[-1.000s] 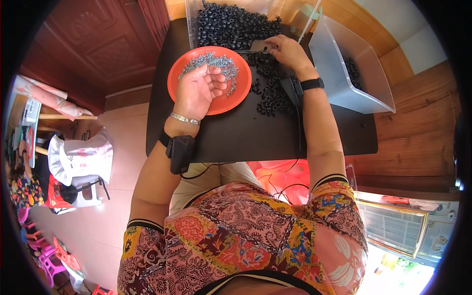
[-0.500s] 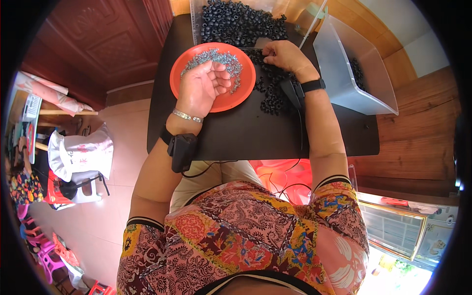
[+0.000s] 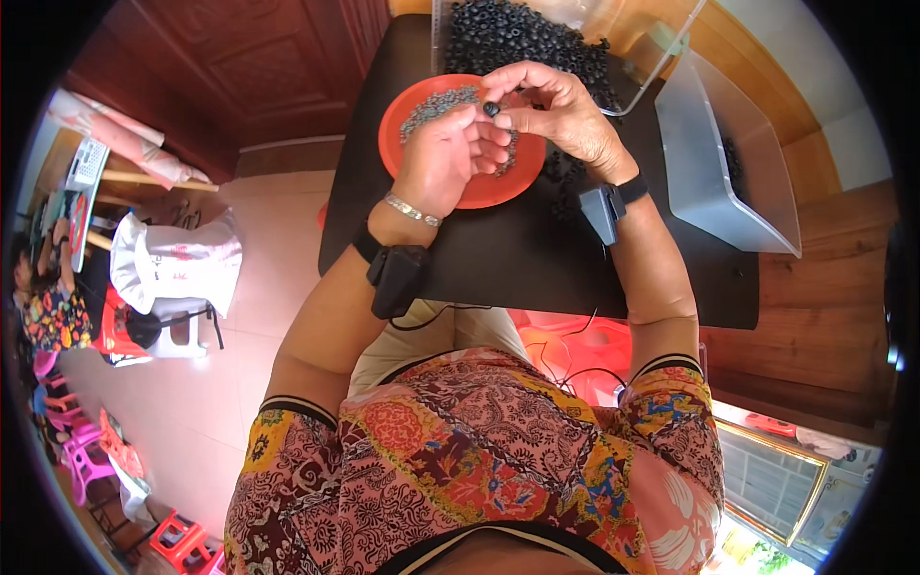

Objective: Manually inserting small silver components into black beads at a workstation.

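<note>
I had lifted my right hand [image 3: 561, 115] off the black pile [image 3: 522, 38] to meet my left hand [image 3: 446, 158] above the orange plate [image 3: 407, 153], fingertips of both pinching one small black ring [image 3: 491, 108]

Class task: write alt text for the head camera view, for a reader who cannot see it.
Seen from above, a seated person's right hand and left hand meet over an orange plate of small grey parts, pinching a small black ring. The plate sits on a black table beside a heap of black rings and a grey bin.
</note>
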{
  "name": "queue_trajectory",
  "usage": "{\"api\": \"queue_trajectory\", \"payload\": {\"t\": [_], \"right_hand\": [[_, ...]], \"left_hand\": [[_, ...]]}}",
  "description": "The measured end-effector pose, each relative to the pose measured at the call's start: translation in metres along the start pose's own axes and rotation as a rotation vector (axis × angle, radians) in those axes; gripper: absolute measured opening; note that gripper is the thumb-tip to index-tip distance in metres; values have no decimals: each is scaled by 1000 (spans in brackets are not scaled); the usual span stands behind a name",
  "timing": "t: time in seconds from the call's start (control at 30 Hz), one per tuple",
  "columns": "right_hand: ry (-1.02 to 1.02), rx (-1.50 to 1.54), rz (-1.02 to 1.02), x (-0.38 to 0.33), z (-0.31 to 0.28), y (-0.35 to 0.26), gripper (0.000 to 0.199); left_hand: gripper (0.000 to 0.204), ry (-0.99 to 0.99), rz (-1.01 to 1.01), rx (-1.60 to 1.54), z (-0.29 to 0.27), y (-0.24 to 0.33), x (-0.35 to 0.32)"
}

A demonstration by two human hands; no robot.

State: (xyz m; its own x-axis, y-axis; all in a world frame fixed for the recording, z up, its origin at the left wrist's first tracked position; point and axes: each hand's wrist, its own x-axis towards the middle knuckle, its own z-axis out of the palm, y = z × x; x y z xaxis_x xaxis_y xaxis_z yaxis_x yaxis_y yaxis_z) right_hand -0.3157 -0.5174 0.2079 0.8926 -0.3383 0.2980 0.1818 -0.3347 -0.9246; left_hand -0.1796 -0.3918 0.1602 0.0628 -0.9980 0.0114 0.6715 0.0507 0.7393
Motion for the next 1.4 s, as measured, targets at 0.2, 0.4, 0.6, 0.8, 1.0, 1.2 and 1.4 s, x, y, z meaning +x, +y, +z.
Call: {"api": "queue_trajectory", "payload": {"t": [0.2, 0.4, 0.6, 0.8, 1.0, 1.2, 1.4], "right_hand": [[6, -84, 9, 1, 15, 4, 32], [43, -281, -54, 1, 15, 0, 22], [172, -365, -76, 0, 16, 3, 17], [63, -300, -60, -2, 10, 1, 14], [-31, -310, -177, 0, 2, -1, 9], [-1, -490, -173, -2, 6, -3, 9], [23, -675, -207, -3, 4, 3, 9]], "left_hand": [[32, 63, 53, -4, 5, 0, -4], [31, 119, 73, 81, 6, 0, -5], [24, 133, 84, 115, 9, 0, -5], [19, 122, 95, 111, 5, 0, -5], [20, 135, 90, 229, 6, 3, -4], [19, 191, 94, 284, 4, 2, -5], [19, 257, 108, 326, 6, 2, -5]]}}
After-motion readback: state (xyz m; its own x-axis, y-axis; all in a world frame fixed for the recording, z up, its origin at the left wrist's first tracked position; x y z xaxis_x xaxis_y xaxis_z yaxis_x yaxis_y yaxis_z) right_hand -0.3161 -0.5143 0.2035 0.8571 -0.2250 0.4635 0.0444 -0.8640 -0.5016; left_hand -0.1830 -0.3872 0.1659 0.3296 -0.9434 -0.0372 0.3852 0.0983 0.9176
